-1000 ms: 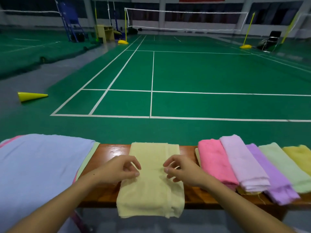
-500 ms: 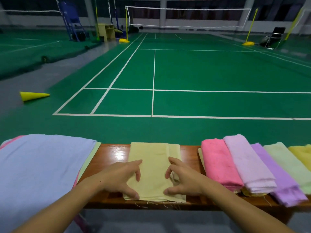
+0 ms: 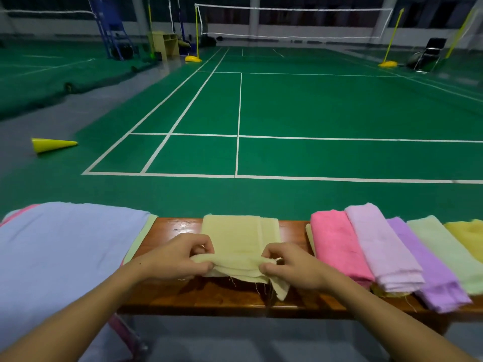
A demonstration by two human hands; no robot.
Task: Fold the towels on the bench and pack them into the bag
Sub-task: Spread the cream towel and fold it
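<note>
i see both hands, left hand (image 3: 173,258) and right hand (image 3: 292,266), pinching the pale yellow towel's (image 3: 239,236) near edge, lifted off the wooden bench (image 3: 183,296).

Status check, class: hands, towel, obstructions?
Left hand and right hand both grip pale yellow towel, near edge lifted off bench. Nothing in the way.

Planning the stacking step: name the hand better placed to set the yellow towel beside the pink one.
Right, probably. The right hand grips the towel end nearest the pink towel; the left hand is farther.
</note>
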